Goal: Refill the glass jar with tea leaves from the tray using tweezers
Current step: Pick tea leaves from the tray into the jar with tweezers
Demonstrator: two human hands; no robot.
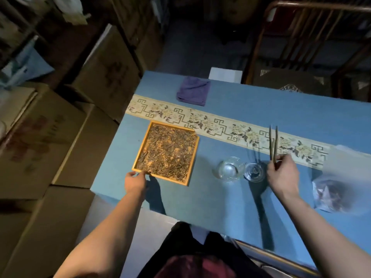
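A square wooden tray (pixel 194 155) lies on the blue tablecloth, covered with dry brown tea leaves (pixel 168 151). My left hand (pixel 135 180) touches the tray's near left corner, fingers on its rim. To the right stand a clear glass jar (pixel 255 171) and, beside it on the left, a clear glass lid or dish (pixel 228 169). My right hand (pixel 282 171) is just right of the jar and holds dark tweezers (pixel 273 143), whose two tips point away from me, slightly apart, with nothing between them.
A folded purple cloth (pixel 193 90) lies at the table's far side, beyond a patterned cream runner (pixel 220 123). A clear plastic bag (pixel 337 193) with dark contents sits at the right. Cardboard boxes (pixel 60 137) stand left of the table; a wooden chair (pixel 305 57) is behind it.
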